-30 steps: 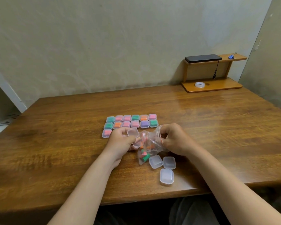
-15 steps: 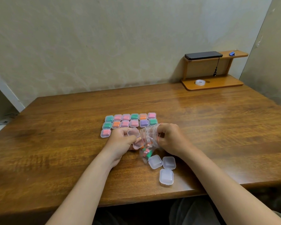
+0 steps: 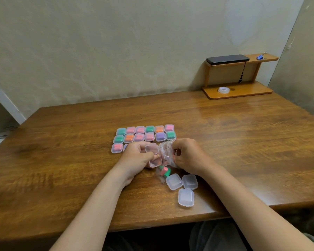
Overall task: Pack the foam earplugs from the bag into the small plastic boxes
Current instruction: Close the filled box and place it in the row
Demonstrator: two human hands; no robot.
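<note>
Hands: left hand (image 3: 136, 156) grips an open box (image 3: 153, 154), lid hinged up; right hand (image 3: 190, 156) pinches the bag (image 3: 166, 154) at its mouth, fingers curled into the film.
Desk: desk (image 3: 62, 160) is glossy grained wood and carries everything.
Filled boxes: filled boxes (image 3: 145, 133) sit in rows just beyond the hands; clear rounded squares, coloured foam inside.
Bag: thin crinkled clear plastic between both hands, touching the open box; long axis runs from the mouth toward the near edge.
Empty boxes: three empty boxes (image 3: 186, 197), shut, just beside the bag's bottom.
Earplugs: earplugs (image 3: 165, 171), soft foam, pooled at the bag's near end, away from the mouth; right hand nearer.
</note>
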